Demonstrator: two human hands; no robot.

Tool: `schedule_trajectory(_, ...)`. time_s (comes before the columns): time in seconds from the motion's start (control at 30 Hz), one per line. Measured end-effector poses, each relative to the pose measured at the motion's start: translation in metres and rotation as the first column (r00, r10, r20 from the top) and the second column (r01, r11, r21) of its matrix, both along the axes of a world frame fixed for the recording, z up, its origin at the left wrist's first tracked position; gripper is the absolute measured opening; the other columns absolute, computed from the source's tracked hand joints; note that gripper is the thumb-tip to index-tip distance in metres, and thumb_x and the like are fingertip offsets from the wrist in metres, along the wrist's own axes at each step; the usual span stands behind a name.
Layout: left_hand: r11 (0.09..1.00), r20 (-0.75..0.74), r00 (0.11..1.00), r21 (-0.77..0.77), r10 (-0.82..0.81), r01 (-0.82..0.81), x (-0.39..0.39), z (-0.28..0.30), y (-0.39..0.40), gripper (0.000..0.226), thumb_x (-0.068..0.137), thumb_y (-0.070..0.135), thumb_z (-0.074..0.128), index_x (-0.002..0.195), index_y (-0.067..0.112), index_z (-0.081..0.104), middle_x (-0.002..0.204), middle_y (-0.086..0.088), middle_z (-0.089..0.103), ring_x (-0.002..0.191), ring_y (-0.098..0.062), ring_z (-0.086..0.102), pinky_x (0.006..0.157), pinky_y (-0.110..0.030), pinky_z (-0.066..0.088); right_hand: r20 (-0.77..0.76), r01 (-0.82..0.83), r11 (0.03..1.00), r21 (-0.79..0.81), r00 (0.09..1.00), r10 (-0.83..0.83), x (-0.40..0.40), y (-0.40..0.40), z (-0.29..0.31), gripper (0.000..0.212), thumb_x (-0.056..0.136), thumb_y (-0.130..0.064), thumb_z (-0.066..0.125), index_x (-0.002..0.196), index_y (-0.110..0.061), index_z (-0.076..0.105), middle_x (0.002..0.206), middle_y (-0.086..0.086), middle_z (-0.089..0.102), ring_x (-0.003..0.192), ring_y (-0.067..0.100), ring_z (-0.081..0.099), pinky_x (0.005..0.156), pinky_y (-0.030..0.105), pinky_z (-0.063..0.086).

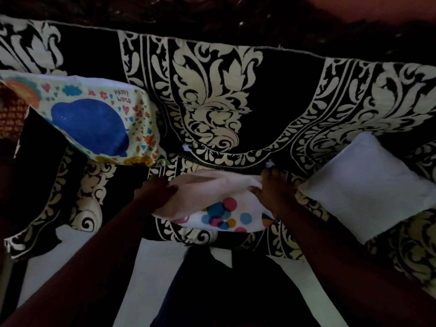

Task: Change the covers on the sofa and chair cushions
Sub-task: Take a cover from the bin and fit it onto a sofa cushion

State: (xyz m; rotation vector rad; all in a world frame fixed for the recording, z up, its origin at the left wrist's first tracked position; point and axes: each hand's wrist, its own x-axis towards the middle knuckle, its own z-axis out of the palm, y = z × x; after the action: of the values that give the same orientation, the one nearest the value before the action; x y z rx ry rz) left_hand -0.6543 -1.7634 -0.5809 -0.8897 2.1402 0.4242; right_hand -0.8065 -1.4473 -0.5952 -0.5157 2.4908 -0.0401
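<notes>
A cushion cover (224, 214) with coloured dots lies crumpled on the sofa seat in the middle, its pale inner side turned up at the top. My left hand (154, 191) grips its left edge. My right hand (271, 191) holds the cover's right side, fingers curled into the fabric. A bare white cushion (370, 185) rests on the seat to the right, close to my right forearm. On the left a covered cushion (99, 119) with a blue whale print leans against the sofa back.
The sofa (236, 90) wears a black throw with cream floral patterns. A red and yellow patterned fabric (11, 114) shows at the far left edge. Pale floor (146, 267) lies below the seat front, beside my dark-clothed legs.
</notes>
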Motion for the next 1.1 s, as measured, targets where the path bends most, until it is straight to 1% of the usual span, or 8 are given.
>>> schedule_trajectory(0.1, 0.986, -0.041, 0.996, -0.147, -0.083, 0.076, -0.014, 0.007, 0.001, 0.064, 0.094, 0.060, 0.050, 0.143, 0.019, 0.040, 0.147, -0.013, 0.043, 0.127, -0.038, 0.049, 0.101, -0.053, 0.044, -0.138, 0.093, 0.993, 0.079, 0.987, -0.081, -0.005, -0.002, 0.005, 0.072, 0.088, -0.057, 0.063, 0.142, -0.016, 0.038, 0.143, 0.017, 0.041, 0.127, 0.038, 0.045, 0.094, 0.054, 0.048)
schedule_trajectory(0.2, 0.999, -0.219, 0.975, 0.046, -0.017, 0.028, -0.019, 0.030, 0.025, 0.088, 0.086, 0.075, 0.050, 0.153, 0.024, 0.028, 0.157, -0.010, 0.032, 0.138, -0.035, 0.039, 0.108, -0.055, 0.038, -0.012, 0.206, 0.976, 0.073, 0.979, -0.205, -0.012, 0.020, 0.001, 0.079, 0.090, -0.064, 0.057, 0.147, -0.013, 0.035, 0.136, 0.019, 0.054, 0.120, 0.039, 0.056, 0.092, 0.047, 0.051)
schedule_trajectory(0.33, 0.835, -0.026, 0.838, 0.077, -0.544, 0.545, 0.017, 0.052, 0.059, 0.120, 0.073, 0.080, 0.057, 0.159, 0.027, -0.008, 0.167, -0.001, -0.004, 0.154, -0.028, 0.007, 0.115, -0.067, 0.015, 0.393, 0.254, 0.967, 0.030, 0.886, -0.245, -0.010, 0.067, 0.007, 0.096, 0.074, -0.076, 0.068, 0.143, -0.015, 0.043, 0.136, 0.011, 0.057, 0.122, 0.032, 0.057, 0.092, 0.037, 0.047)
schedule_trajectory(0.5, 0.857, 0.050, 0.860, -0.072, -0.507, 0.510, 0.021, 0.055, 0.030, 0.041, 0.100, 0.032, 0.043, 0.140, 0.030, 0.051, 0.136, -0.001, 0.060, 0.120, -0.023, 0.061, 0.098, -0.039, 0.051, 0.471, -0.019, 0.983, -0.181, 0.876, 0.104, 0.005, 0.099, 0.029, 0.084, 0.073, -0.035, 0.082, 0.144, -0.027, 0.037, 0.113, -0.004, 0.062, 0.107, 0.020, 0.062, 0.080, 0.031, 0.048)
schedule_trajectory(0.67, 0.898, -0.081, 0.896, -0.103, -0.437, 0.428, -0.002, 0.076, 0.028, 0.039, 0.100, 0.043, 0.048, 0.136, 0.033, 0.055, 0.129, 0.003, 0.064, 0.113, -0.020, 0.064, 0.091, -0.032, 0.053, 0.236, -0.060, 0.926, -0.372, 0.959, 0.157, 0.006, 0.111, 0.033, 0.021, 0.083, -0.020, 0.055, 0.100, -0.019, 0.067, 0.099, 0.000, 0.068, 0.094, 0.027, 0.066, 0.075, 0.027, 0.042)
schedule_trajectory(0.87, 0.848, -0.037, 0.850, 0.059, -0.525, 0.526, 0.037, 0.077, 0.077, 0.109, 0.073, 0.079, 0.060, 0.157, 0.030, 0.011, 0.160, -0.002, 0.024, 0.141, -0.028, 0.034, 0.107, -0.053, 0.041, 0.107, 0.125, 0.915, -0.383, 0.990, -0.091, 0.005, 0.101, 0.030, 0.019, 0.085, -0.020, 0.046, 0.087, -0.021, 0.065, 0.098, 0.006, 0.059, 0.085, 0.029, 0.063, 0.079, 0.042, 0.052)
schedule_trajectory(1.0, 0.926, -0.094, 0.921, -0.066, -0.378, 0.373, 0.033, 0.070, 0.079, 0.056, 0.095, 0.044, 0.053, 0.145, 0.024, 0.038, 0.130, -0.005, 0.056, 0.114, -0.026, 0.059, 0.090, -0.043, 0.053, 0.063, 0.103, 0.935, -0.339, 0.994, -0.086, -0.003, 0.092, 0.023, 0.021, 0.092, -0.010, 0.061, 0.111, -0.013, 0.068, 0.116, 0.014, 0.054, 0.095, 0.035, 0.064, 0.083, 0.039, 0.051)
schedule_trajectory(1.1, 0.958, -0.155, 0.950, -0.141, -0.271, 0.250, 0.015, 0.080, 0.054, 0.024, 0.098, 0.035, 0.047, 0.108, 0.024, 0.067, 0.109, -0.003, 0.071, 0.100, -0.024, 0.068, 0.085, -0.035, 0.054, 0.192, 0.027, 0.940, -0.341, 0.980, 0.042, -0.012, 0.087, 0.027, 0.072, 0.077, -0.052, 0.074, 0.137, -0.016, 0.054, 0.134, 0.007, 0.045, 0.114, 0.023, 0.054, 0.093, 0.040, 0.049)
